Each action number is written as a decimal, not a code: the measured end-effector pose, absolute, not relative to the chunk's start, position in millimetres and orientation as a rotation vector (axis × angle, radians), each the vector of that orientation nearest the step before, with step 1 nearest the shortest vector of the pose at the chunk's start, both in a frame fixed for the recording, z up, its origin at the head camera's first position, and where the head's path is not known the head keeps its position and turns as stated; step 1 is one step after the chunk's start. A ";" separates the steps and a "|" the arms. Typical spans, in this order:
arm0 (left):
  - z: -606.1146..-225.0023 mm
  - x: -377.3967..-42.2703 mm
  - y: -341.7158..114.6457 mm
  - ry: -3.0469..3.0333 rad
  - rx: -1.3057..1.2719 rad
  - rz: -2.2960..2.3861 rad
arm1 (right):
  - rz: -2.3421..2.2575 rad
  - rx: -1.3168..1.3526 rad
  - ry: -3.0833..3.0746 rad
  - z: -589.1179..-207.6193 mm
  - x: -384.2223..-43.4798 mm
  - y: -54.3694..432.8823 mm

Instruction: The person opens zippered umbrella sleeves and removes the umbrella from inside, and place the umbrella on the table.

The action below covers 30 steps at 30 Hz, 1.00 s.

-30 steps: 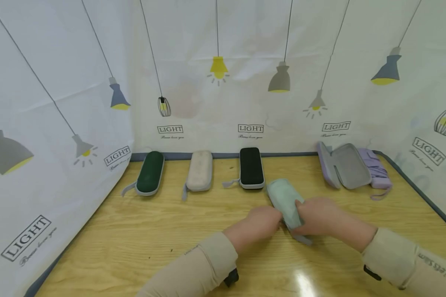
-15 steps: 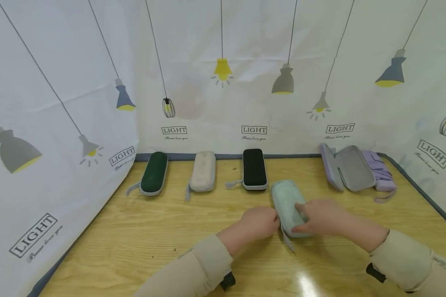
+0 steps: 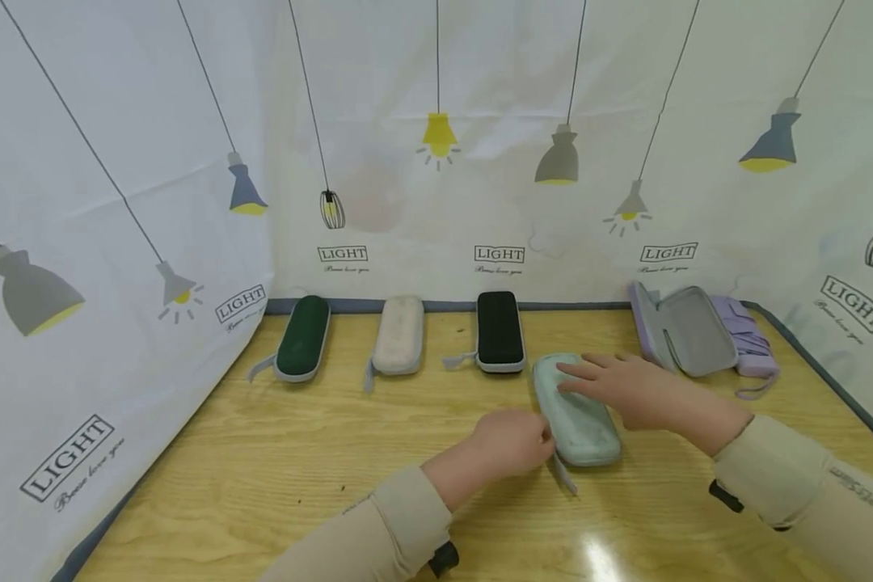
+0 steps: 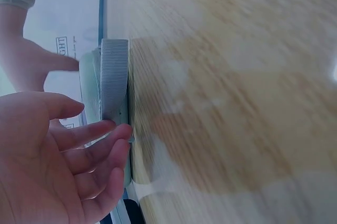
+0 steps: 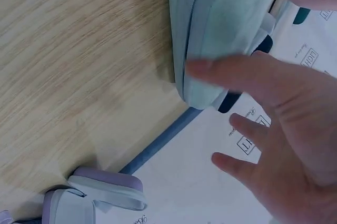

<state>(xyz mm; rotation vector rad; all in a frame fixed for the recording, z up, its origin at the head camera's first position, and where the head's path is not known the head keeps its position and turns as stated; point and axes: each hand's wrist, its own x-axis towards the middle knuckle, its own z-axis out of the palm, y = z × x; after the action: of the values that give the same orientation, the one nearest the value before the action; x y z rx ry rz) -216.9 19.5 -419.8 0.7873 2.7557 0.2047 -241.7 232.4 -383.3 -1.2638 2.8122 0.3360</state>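
Note:
A mint-green zippered case [image 3: 582,428], closed, lies on the table in front of me in the head view. A grey ribbon pull [image 4: 114,71] hangs from its near left corner. My left hand [image 3: 505,443] is at the case's left side; in the left wrist view its loosely bent fingertips touch the case by the ribbon's base, with the thumb apart from them. My right hand [image 3: 636,390] reaches over the far right part of the case with fingers spread. In the right wrist view the thumb [image 5: 231,74] overlaps the case's zipped edge while the other fingers stand away from it.
A green case [image 3: 302,338], a cream case [image 3: 398,335] and a black case [image 3: 500,330] stand in a row along the back. At right lies an open lilac case [image 3: 698,331] with grey lining, beside a strap-wrapped lilac item [image 3: 749,335]. A lamp-printed cloth [image 3: 378,162] surrounds the table.
The mint case has turned slightly and lies flatter, its ribbon now at the left corner. My right hand has let go of its right side and moved up over its far part, fingers spreading.

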 end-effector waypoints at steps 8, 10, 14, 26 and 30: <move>-417.1 -215.3 14.2 2.679 0.832 0.248 | 0.441 -1.352 2.800 -389.0 -260.0 218.0; -417.5 -215.2 13.3 2.659 0.828 0.273 | 0.396 -1.305 2.791 -387.7 -261.4 215.4; -417.7 -216.7 10.3 2.642 0.788 0.348 | 0.350 -1.206 2.768 -386.4 -262.8 214.6; -425.4 -235.0 -8.5 2.501 0.607 0.736 | 0.347 -1.187 2.835 -386.3 -245.1 219.7; -428.8 -237.2 -6.4 2.560 0.643 0.702 | 0.370 -1.127 2.907 -394.2 -233.5 217.5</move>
<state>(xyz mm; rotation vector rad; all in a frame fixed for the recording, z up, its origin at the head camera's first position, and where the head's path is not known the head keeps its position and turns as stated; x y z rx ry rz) -237.2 -6.4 -428.8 0.6432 2.5605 0.7022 -233.5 217.5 -394.2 -1.1265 2.9068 0.3703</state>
